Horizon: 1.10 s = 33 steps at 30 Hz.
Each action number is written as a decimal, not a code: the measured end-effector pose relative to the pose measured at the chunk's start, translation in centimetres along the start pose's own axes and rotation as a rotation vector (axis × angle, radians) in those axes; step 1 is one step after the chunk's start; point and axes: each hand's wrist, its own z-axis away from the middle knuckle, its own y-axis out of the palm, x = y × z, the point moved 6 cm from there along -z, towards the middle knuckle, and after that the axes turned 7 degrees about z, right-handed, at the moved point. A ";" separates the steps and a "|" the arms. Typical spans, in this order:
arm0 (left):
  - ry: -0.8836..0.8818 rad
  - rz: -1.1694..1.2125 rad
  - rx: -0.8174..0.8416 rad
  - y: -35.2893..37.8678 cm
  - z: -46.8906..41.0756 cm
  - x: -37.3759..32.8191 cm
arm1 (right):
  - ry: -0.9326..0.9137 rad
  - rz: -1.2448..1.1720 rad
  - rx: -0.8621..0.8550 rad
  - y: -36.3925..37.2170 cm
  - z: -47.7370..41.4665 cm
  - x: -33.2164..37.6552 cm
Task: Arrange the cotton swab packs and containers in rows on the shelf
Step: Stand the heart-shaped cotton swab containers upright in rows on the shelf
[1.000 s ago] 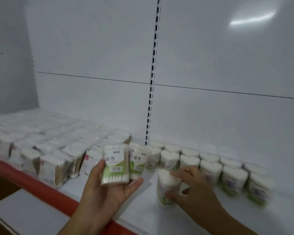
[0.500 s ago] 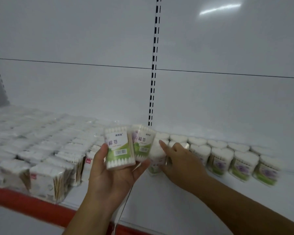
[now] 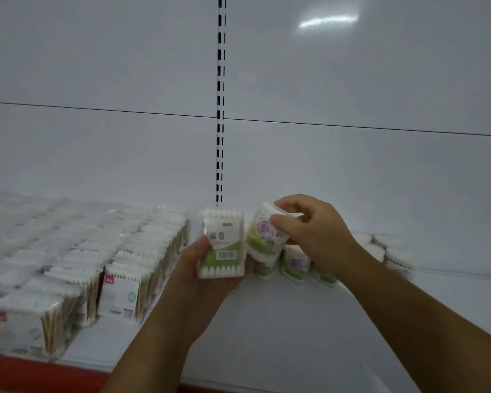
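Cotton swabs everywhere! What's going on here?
A person is stocking a shop shelf. Their left hand holds a rectangular swab box, and their right hand holds a tilted flower-labelled container near the row of similar containers. Bagged swab packs stand in rows on the left.

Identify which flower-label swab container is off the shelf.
The tilted container gripped by the right hand, beside the pack in the left hand; the others stand on the shelf.

1. A white back panel point(image 3: 97, 66) fills the upper view.
2. A slotted upright point(image 3: 220, 109) runs down its middle.
3. A thin dark seam point(image 3: 97, 109) crosses the panel horizontally.
4. A light reflection point(image 3: 328, 20) glints at upper right.
5. A red strip point(image 3: 40, 373) edges the lower left.
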 end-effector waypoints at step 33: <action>0.077 -1.793 0.206 2.6 -5.7 1.8 | 0.039 0.438 -0.006 -4.6 3.6 -5.2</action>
